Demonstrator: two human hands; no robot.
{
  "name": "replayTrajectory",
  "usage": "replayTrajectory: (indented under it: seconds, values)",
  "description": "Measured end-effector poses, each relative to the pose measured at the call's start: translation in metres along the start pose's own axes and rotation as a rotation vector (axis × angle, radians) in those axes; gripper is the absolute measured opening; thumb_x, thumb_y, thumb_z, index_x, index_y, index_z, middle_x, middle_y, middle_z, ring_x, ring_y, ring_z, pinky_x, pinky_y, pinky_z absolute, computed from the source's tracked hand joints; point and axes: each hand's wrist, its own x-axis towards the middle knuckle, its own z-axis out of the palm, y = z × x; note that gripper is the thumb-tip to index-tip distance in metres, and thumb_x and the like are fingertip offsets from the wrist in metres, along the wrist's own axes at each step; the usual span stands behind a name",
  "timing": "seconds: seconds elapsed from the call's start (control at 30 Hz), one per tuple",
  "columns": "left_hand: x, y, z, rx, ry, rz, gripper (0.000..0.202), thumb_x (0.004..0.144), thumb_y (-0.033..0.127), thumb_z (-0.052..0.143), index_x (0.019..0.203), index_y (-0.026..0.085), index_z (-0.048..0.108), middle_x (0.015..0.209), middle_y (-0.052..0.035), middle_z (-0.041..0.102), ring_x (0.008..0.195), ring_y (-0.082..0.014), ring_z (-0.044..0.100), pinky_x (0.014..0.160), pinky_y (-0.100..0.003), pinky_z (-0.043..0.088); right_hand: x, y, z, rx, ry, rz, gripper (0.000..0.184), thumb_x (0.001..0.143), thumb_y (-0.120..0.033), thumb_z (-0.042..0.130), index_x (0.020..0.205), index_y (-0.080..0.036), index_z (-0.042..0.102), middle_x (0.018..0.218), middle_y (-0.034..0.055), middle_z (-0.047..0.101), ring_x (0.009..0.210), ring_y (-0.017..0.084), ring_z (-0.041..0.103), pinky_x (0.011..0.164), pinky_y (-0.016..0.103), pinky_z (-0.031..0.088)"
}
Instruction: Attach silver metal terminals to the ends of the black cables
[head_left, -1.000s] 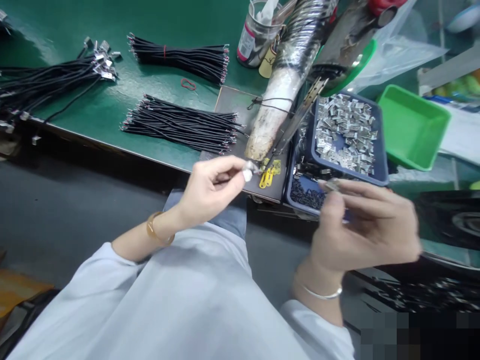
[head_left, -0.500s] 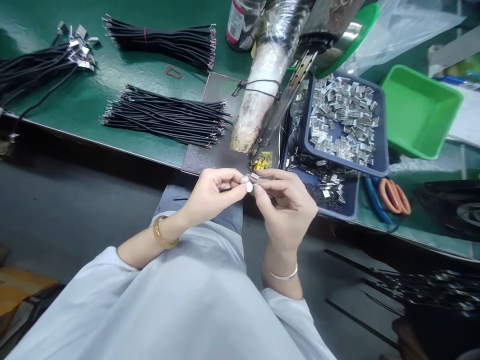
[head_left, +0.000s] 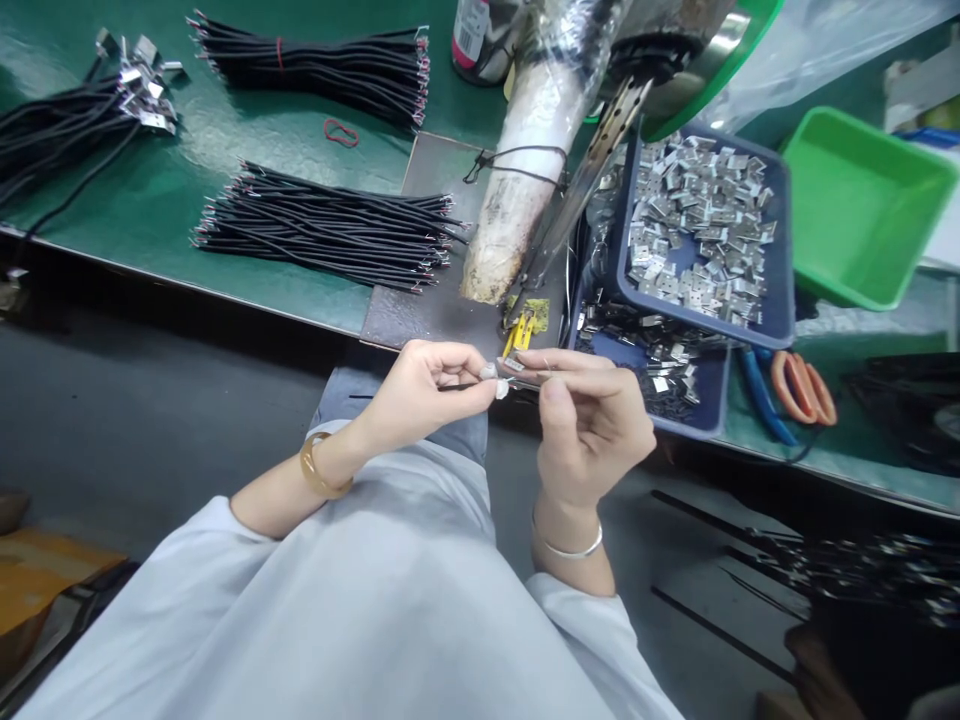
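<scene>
My left hand [head_left: 442, 385] is closed, pinching a thin black cable [head_left: 361, 397] between thumb and fingers near its stripped end. The cable's tail shows left of the hand. Close beside those fingertips, my right hand [head_left: 596, 425] is closed too, with a small silver metal connector [head_left: 513, 365] at its fingertips. Its thumb bends back against the fingers, partly hiding the grip. Thin wire ends lie between the two hands, too small to make out in detail. Both hands are in front of the bench edge, below a yellow-tipped fixture [head_left: 525, 325].
Black cable bundles [head_left: 322, 225] lie on the green bench [head_left: 285, 310]. A white wrapped column [head_left: 517, 180] rises behind my hands. To the right are a blue tray [head_left: 784, 250] of metal connectors, a green bin [head_left: 870, 210] and orange-handled scissors [head_left: 802, 388].
My right hand has shifted slightly right, its thumb drawn back from the left fingertips. More of the black cable shows in my left hand. The view has also shifted slightly.
</scene>
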Motion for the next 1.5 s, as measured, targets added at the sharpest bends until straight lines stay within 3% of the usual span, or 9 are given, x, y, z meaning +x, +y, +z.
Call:
replayTrajectory:
  seconds: [0.2, 0.33, 0.67, 0.77, 0.9, 1.03, 1.2, 1.33, 1.5]
  values:
    - [0.001, -0.002, -0.002, 0.047, 0.01, 0.05, 0.024, 0.068, 0.025, 0.077, 0.062, 0.013, 0.057, 0.053, 0.0056, 0.046, 0.051, -0.0033, 0.036, 0.047, -0.017, 0.029, -0.001, 0.002, 0.001, -0.05, 0.103, -0.075, 0.011, 0.09, -0.009, 0.066, 0.091, -0.02, 0.067, 0.094, 0.0012, 0.077, 0.085, 0.015, 0.075, 0.07, 0.028, 0.065]
    - [0.001, -0.004, -0.003, 0.081, 0.021, 0.094, 0.019, 0.07, 0.022, 0.071, 0.061, 0.014, 0.055, 0.053, 0.0058, 0.044, 0.051, -0.0036, 0.035, 0.048, -0.017, 0.029, -0.003, 0.002, 0.001, -0.091, 0.08, -0.104, 0.015, 0.086, -0.006, 0.07, 0.09, -0.02, 0.068, 0.093, 0.0009, 0.077, 0.087, 0.015, 0.075, 0.072, 0.029, 0.064]
    - [-0.004, -0.01, -0.004, 0.148, 0.064, 0.191, 0.011, 0.072, 0.022, 0.072, 0.069, 0.013, 0.066, 0.064, 0.0007, 0.062, 0.057, -0.0065, 0.05, 0.056, -0.017, 0.044, 0.003, 0.002, 0.002, 0.157, 0.059, 0.193, 0.007, 0.09, -0.017, 0.07, 0.085, -0.02, 0.066, 0.091, 0.0007, 0.075, 0.08, 0.014, 0.075, 0.069, 0.027, 0.067]
    - [-0.006, -0.01, -0.004, 0.158, 0.098, 0.22, 0.008, 0.074, 0.02, 0.072, 0.075, 0.014, 0.066, 0.061, 0.0029, 0.06, 0.054, -0.0053, 0.047, 0.053, -0.016, 0.041, 0.002, 0.003, 0.001, 0.158, 0.021, 0.233, 0.009, 0.091, -0.019, 0.07, 0.084, -0.019, 0.065, 0.09, 0.0008, 0.075, 0.075, 0.014, 0.075, 0.066, 0.027, 0.066]
    - [-0.005, -0.01, -0.004, 0.114, 0.132, 0.227, 0.015, 0.073, 0.022, 0.076, 0.085, 0.015, 0.068, 0.056, 0.0052, 0.058, 0.05, -0.0049, 0.046, 0.05, -0.015, 0.04, -0.001, 0.002, 0.001, 0.0, 0.058, 0.121, 0.008, 0.09, -0.017, 0.07, 0.084, -0.02, 0.066, 0.087, 0.001, 0.076, 0.074, 0.016, 0.075, 0.063, 0.028, 0.065]
    - [-0.004, -0.01, -0.003, 0.078, 0.122, 0.226, 0.009, 0.072, 0.021, 0.076, 0.074, 0.013, 0.071, 0.069, -0.0014, 0.069, 0.059, -0.0077, 0.058, 0.058, -0.017, 0.05, 0.001, -0.001, 0.004, -0.188, 0.151, -0.095, 0.013, 0.085, -0.009, 0.073, 0.088, -0.022, 0.071, 0.09, 0.0009, 0.076, 0.084, 0.017, 0.075, 0.072, 0.031, 0.064]
    - [-0.003, -0.007, -0.001, 0.056, 0.112, 0.21, 0.005, 0.068, 0.015, 0.071, 0.069, 0.013, 0.066, 0.063, 0.0023, 0.062, 0.054, -0.0051, 0.052, 0.051, -0.013, 0.043, 0.005, -0.005, 0.002, -0.124, -0.012, 0.012, 0.013, 0.084, -0.009, 0.074, 0.088, -0.022, 0.072, 0.09, 0.0007, 0.076, 0.084, 0.015, 0.074, 0.069, 0.028, 0.062]
    - [-0.002, -0.004, -0.002, 0.09, 0.152, 0.188, 0.008, 0.067, 0.02, 0.07, 0.068, 0.014, 0.064, 0.06, 0.0031, 0.055, 0.054, -0.0052, 0.046, 0.049, -0.014, 0.038, 0.001, -0.001, 0.0, -0.153, 0.067, -0.058, 0.015, 0.083, -0.009, 0.075, 0.089, -0.022, 0.073, 0.084, -0.0003, 0.076, 0.081, 0.016, 0.074, 0.069, 0.03, 0.062]
    - [0.001, -0.002, -0.003, 0.132, 0.152, 0.17, 0.011, 0.067, 0.023, 0.069, 0.064, 0.014, 0.061, 0.054, 0.0048, 0.042, 0.051, -0.0043, 0.032, 0.046, -0.017, 0.026, -0.002, 0.003, 0.003, -0.12, 0.082, -0.073, 0.016, 0.087, -0.009, 0.07, 0.096, -0.022, 0.071, 0.098, 0.0023, 0.076, 0.092, 0.017, 0.074, 0.079, 0.034, 0.064]
